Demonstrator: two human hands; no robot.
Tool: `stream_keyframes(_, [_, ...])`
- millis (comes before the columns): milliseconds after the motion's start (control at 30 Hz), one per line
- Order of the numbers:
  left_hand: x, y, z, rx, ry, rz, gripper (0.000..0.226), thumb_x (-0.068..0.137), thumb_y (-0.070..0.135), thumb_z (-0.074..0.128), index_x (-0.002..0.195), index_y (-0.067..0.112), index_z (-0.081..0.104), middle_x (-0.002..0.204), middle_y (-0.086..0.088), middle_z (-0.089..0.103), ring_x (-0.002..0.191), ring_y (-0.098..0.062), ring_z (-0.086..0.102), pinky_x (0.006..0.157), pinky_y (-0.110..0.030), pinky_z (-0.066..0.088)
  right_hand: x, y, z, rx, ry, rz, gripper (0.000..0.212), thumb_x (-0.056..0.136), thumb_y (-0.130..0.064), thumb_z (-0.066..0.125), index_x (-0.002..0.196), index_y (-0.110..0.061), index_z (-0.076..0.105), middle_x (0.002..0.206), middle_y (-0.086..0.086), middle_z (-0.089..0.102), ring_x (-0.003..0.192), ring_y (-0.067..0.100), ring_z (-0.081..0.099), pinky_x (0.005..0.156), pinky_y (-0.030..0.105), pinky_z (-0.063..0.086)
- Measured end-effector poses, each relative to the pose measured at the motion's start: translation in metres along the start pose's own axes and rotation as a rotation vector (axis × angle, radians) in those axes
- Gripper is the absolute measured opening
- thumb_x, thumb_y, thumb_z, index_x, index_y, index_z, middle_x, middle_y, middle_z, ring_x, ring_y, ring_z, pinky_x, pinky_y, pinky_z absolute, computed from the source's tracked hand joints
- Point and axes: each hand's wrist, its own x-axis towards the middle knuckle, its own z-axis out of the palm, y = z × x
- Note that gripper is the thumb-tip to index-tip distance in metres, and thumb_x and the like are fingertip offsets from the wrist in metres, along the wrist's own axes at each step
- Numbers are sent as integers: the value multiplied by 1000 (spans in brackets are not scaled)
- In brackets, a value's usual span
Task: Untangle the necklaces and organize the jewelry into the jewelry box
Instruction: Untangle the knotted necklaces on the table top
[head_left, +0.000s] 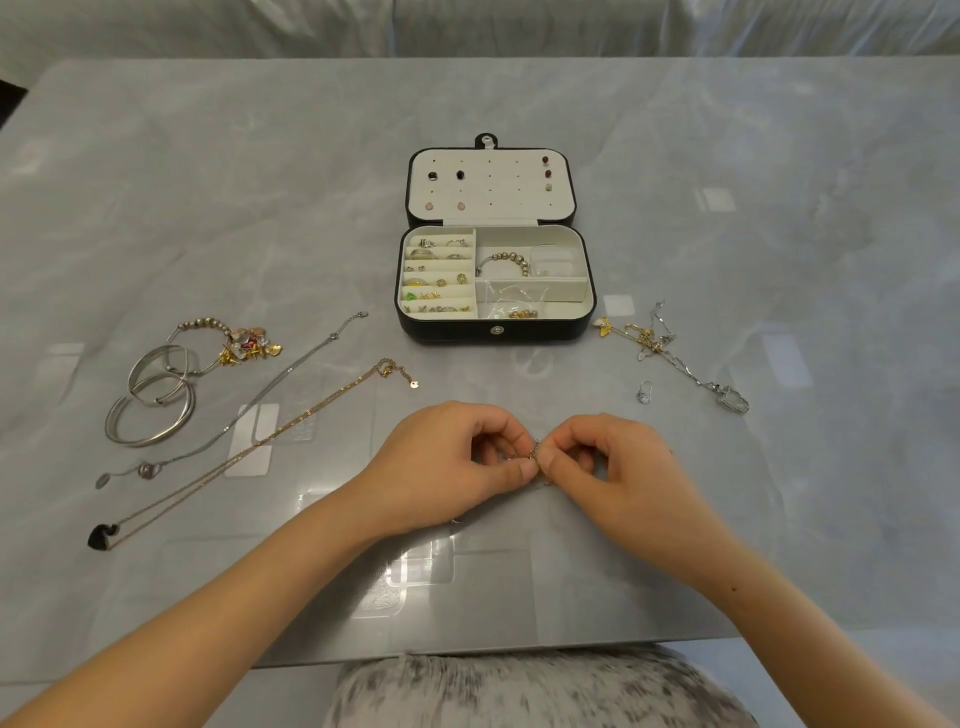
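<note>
My left hand (457, 457) and my right hand (608, 462) meet near the table's front middle, both pinching a thin silver chain (534, 451) between thumbs and forefingers; most of the chain is hidden by the fingers. The black jewelry box (496, 332) lies open beyond them, with earrings in its lid and rings, studs and a beaded bracelet in its cream compartments. A gold necklace (291, 431) with a dark pendant and a silver necklace (270, 395) lie straight at the left. A tangle of gold and silver chains (660, 343) sits at the right.
Silver bangles (153, 405) and a charm bracelet (244, 345) lie at the far left. A small silver ring piece (644, 392) rests right of my hands. The grey marble table (519, 597) ends just in front of my lap.
</note>
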Motion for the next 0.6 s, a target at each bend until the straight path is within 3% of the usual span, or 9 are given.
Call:
stream_keyframes(167, [0,3,0,85,-9,1,3,81,33,67,83,32,67,77,7,67,67,-3,56,69,-29,50,0,-4,1,-96,57,-65,16,77,-26,62,64,-32,56,72,-37,52,73,3,48,60,11,34])
stream_keyframes(333, [2,8,2,56,31,-56,4,77,31,67,75,31,65,69,12,63,62,0,54,66,-23,48,-1,-8,4,-56,85,-49,13,72,-35,52,60,-40,49,73,-40,51,75,-2,49,61,9,34])
stream_keyframes(500, [2,9,5,46,62,-74,6,74,30,68,71,31,64,65,14,62,60,2,53,63,-19,46,-3,-4,9,39,115,82,12,75,-23,59,65,-26,62,55,-27,53,55,2,47,52,15,34])
stream_keyframes(600, [1,7,4,32,49,-67,4,76,31,69,74,28,67,64,13,61,58,2,52,62,-19,45,-2,-5,11,58,120,105,13,76,-21,58,65,-26,62,53,-28,53,53,0,48,52,15,35])
